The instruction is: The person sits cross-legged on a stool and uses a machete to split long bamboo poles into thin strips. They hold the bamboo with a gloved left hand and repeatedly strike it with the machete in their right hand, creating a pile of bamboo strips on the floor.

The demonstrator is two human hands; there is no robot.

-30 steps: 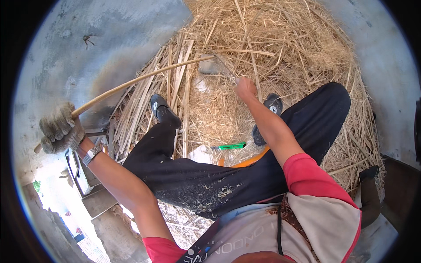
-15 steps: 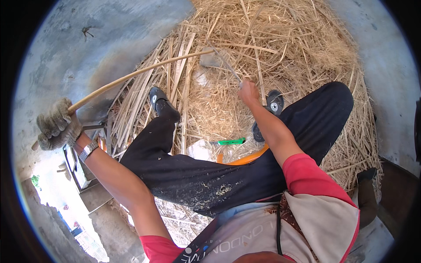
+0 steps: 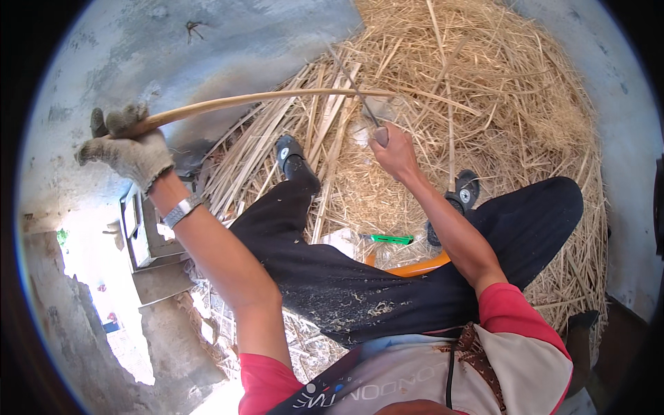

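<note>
My left hand (image 3: 131, 149), in a grey work glove, grips one end of a long, slightly curved bamboo strip (image 3: 235, 102). The strip runs across to the right, over the pile of loose strips. My bare right hand (image 3: 397, 149) is closed around the handle of a knife (image 3: 344, 68). Its long thin blade points up and left, crossing the bamboo strip near the far end. Whether the edge touches the strip I cannot tell.
Pale shavings (image 3: 498, 90) and split strips (image 3: 263, 145) cover the floor around my dark shoes. A green-handled tool (image 3: 391, 239) lies between my legs, by an orange curved piece (image 3: 418, 266). Grey-blue walls (image 3: 242, 41) stand close, with a bright opening at lower left.
My left hand has risen and turned, bringing the strip nearer level. The knife blade has swung to cross the strip farther in from its end. The whole view has shifted slightly.
</note>
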